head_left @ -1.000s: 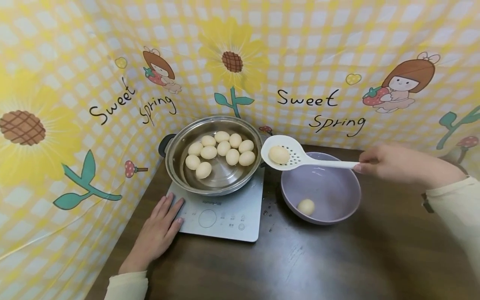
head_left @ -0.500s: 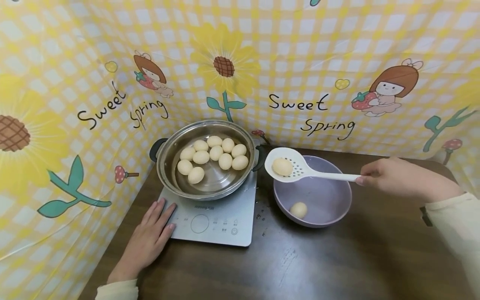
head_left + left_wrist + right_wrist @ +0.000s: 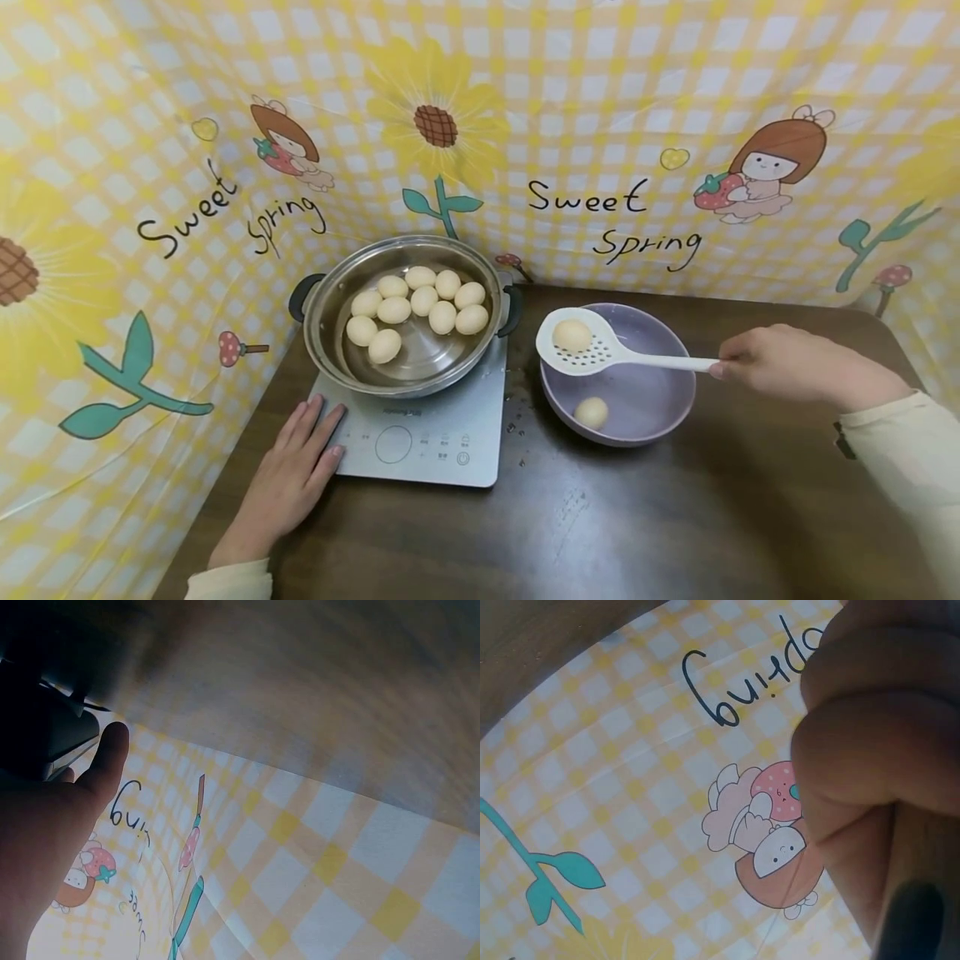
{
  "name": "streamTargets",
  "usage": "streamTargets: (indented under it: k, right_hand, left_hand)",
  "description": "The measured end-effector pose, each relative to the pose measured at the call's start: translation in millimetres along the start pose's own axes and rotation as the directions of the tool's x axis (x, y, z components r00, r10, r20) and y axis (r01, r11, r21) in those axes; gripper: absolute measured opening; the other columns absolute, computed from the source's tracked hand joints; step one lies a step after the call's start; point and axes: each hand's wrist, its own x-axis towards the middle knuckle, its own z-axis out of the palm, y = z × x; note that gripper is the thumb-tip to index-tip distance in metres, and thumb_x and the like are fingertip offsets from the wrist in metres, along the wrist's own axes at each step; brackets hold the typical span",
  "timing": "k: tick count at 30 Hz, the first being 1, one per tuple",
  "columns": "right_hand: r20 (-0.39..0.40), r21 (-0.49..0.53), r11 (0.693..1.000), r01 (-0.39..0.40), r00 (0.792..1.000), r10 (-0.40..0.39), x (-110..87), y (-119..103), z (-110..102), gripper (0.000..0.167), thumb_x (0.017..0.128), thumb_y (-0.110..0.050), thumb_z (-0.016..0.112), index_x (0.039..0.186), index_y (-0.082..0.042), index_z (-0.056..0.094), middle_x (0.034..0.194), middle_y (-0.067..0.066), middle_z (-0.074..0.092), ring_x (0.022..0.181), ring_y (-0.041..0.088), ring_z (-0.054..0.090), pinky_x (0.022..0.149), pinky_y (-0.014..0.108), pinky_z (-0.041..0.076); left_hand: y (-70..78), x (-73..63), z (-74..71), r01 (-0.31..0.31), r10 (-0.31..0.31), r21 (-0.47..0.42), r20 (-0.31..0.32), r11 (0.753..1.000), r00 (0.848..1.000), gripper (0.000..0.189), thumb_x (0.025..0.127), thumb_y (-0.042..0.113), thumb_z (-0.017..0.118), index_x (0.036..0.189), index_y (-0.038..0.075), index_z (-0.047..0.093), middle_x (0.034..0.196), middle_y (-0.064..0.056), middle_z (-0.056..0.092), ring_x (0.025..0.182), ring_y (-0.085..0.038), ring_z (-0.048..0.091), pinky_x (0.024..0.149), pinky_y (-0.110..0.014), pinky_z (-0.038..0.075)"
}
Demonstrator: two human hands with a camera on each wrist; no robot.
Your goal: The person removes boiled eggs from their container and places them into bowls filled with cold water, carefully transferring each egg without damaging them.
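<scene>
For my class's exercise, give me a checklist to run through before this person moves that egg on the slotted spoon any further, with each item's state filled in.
1. Right hand grips the slotted spoon: ok, at the handle's end.
2. Carried egg sits on the spoon's holed head: ok.
3. Spoon's head is wholly over the purple bowl: cannot tell; it overlaps the pot-side rim in the head view, height unclear.
4. Bowl has room: ok, one egg lies inside.
5. Left hand is clear of the pot: ok, at the cooker's left edge.
6. Cooker is off: cannot tell; no readable indicator.
</scene>
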Motion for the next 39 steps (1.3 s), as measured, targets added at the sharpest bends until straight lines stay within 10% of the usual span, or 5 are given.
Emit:
streamTargets:
  k: [25,39]
  right_hand:
    - [-0.141,-0.107,0.990,-0.097,0.987,0.082,-34.7,29.6,8.9,0.024,0.103,-0.042,0.057,0.092,-0.022,0.066,0.067,-0.008,0.049,0.064,0.015,0.047,0.055,0.036,0.037]
    - [-0.523,-0.144,0.979,-0.143,0.851,0.047,-38.2,36.9,14.2,0.014,0.097,-0.028,0.070,0.094,-0.015,0.064,0.059,-0.006,0.049,0.048,0.020,0.045,0.042,0.042,0.034]
  left_hand:
    - [0.5,4.4,0.7,-0.005,0.005,-0.013,0.012,1.000,1.000,0.053,0.107,0.030,0.050,0.157,0.014,0.039,0.165,-0.017,0.021,0.151,-0.038,0.013,0.091,-0.077,0.033]
    - [-0.6,6.4,-0.5,-0.021,0.022,-0.051,0.015,0.998,1.000,0.053,0.107,0.028,0.051,0.157,0.013,0.038,0.165,-0.018,0.020,0.152,-0.037,0.011,0.095,-0.075,0.031]
